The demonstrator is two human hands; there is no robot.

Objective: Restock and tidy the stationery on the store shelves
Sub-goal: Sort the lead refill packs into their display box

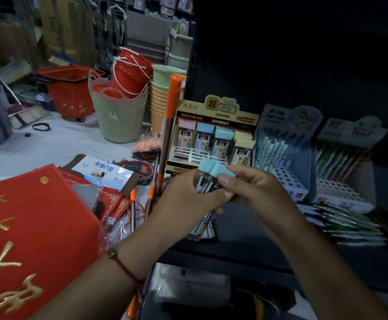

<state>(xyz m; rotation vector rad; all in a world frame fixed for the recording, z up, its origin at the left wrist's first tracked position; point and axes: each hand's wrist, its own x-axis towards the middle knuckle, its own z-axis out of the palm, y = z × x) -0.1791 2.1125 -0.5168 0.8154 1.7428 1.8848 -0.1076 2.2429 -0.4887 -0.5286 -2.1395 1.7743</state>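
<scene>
Ahead of me: pale tiled floor, lit brighter than the rest. On it, a red plastic shopping basket with black handles, a stack of pale green perforated plastic baskets, nested red plastic buckets inside them, and stacked peach plastic cups. Brown cardboard boxes behind. To my right, a dark metal shelf unit, dimly lit.

Display box header card: large "超" and "大容量" in gold. White packet on the floor: blue "彩绘门垫", possibly "新" below. Red banner: gold brush characters, not legible at this angle.
</scene>
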